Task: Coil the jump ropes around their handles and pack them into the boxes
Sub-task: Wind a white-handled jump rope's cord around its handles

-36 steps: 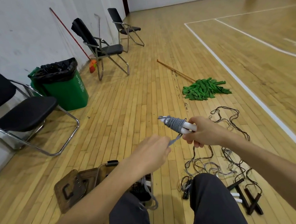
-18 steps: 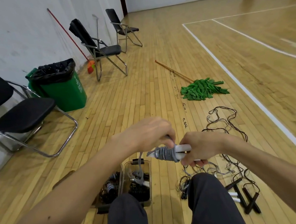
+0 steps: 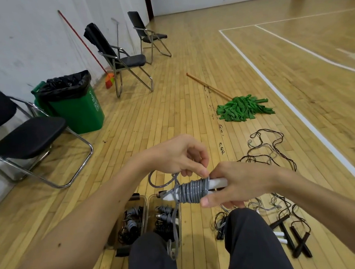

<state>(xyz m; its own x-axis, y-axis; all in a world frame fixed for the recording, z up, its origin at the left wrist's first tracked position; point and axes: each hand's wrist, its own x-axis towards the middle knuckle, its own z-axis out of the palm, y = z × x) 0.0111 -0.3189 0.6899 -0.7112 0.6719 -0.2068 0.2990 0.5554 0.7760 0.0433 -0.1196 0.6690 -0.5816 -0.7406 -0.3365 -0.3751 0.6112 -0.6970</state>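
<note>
Floor point(image 3: 185, 46): a wooden gym floor is carrying everything; the person is sitting low over it, knees framing the work so the boxes stay within reach.
Loose ropes point(image 3: 267, 154): a tangle of black and grey cords is lying to the right, near the right knee, probably waiting its turn.
Boxes point(image 3: 145, 204): two clear boxes are sitting side by side between the knees, directly under the hands, already holding coiled bundles, so a finished one likely only needs lowering in.
Spare handles point(image 3: 297, 242): black and white ones are lying at lower right, uncoiled.
Right hand point(image 3: 240, 184): it is gripping the bare end of the white handles point(image 3: 217, 182), holding them level as a steady spindle.
Left hand point(image 3: 180, 155): its fingertips are pinching the grey jump rope point(image 3: 194, 190) at the last turn, guiding it tight against the coil.
Tail: a slack length is hanging down toward the boxes, so winding is not finished.
</note>
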